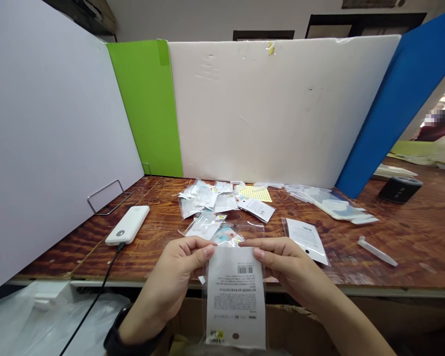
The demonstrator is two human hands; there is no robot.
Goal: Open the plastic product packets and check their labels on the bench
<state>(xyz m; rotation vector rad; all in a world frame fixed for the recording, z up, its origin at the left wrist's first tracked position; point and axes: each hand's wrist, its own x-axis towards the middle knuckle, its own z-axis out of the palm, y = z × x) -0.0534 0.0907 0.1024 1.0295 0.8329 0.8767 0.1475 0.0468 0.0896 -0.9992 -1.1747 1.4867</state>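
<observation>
A clear plastic packet with a white printed card [237,296] hangs at the table's front edge, its barcode and text upside down to me. My left hand [172,274] pinches its upper left corner between thumb and fingers. The upper right corner is pinched by my right hand [287,267]. Just beyond my fingers lie several packets [203,226] with printed cards, some showing blue and pink. To the right of them, another white-carded packet [307,241] lies flat, close to my right hand.
A heap of packets [203,194] and a yellow sheet of dots [257,193] lie near the white back panel [282,113]. Clear bags [337,205] and a thin plastic piece [377,251] are at right. A white power bank [128,225] with a black cable sits left.
</observation>
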